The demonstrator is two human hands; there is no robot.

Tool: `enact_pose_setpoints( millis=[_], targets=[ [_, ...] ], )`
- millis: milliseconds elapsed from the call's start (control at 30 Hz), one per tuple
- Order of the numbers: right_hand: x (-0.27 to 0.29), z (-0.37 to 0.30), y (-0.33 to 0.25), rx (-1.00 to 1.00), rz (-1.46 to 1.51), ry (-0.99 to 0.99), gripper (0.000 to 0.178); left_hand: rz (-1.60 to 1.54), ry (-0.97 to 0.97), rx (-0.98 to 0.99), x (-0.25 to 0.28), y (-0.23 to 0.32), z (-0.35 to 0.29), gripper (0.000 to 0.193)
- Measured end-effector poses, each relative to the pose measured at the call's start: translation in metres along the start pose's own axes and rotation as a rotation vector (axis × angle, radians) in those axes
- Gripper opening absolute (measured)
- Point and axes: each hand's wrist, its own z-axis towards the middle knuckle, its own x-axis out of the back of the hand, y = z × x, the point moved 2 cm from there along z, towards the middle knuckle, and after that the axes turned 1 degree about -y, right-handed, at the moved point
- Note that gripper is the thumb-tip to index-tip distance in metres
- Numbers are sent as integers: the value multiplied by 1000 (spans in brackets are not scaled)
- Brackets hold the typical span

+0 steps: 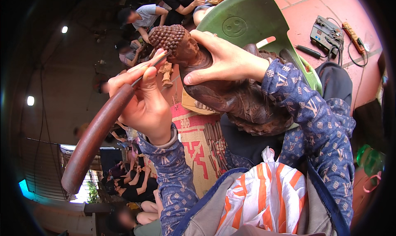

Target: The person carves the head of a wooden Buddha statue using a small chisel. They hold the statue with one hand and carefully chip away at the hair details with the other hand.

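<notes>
A dark brown wooden Buddha statue (231, 97) lies tilted across my lap, its curl-covered head (168, 37) pointing up and left. My right hand (229, 58) grips it around the neck and shoulder, thumb spread over the upper body. In my left hand (146, 99) is a carving chisel (99, 130) with a long, curved reddish-brown handle. The fingers pinch its thin metal shaft, and the tip sits close beside the statue's head and neck; whether it touches, I cannot tell.
A green plastic chair (266, 19) stands behind the statue. Several chisels (213, 143) lie on a red-and-tan mat (192, 130). A small carved figure (166, 74) is beyond. At right are a grey control box (327, 34) and an orange power strip (353, 37). Other people sit working at left.
</notes>
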Motion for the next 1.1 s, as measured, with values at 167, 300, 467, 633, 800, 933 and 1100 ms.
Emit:
enact_pose_setpoints(
  millis=[167, 300, 467, 633, 800, 933, 1100],
  targets=[
    [-4, 1, 3, 53, 43, 74, 75, 56, -12, -69, -2, 3, -2, 13],
    [-4, 1, 4, 60, 36, 80, 75, 253, -66, -136, -3, 9, -1, 12],
    [-5, -1, 3, 69, 27, 98, 75, 186, -169, -20, 11, 9, 15, 10],
    [-4, 0, 2, 56, 22, 74, 75, -364, -602, -128, 29, -7, 22, 16],
    [-4, 0, 2, 56, 34, 72, 74, -222, -328, 38, 22, -6, 9, 16],
    [-2, -1, -1, 11, -27, -2, 89, -247, -168, -18, 21, -13, 7, 19],
    [0, 0, -3, -12, -11, -24, 91, -153, -215, -74, 20, -16, 10, 18]
  ],
)
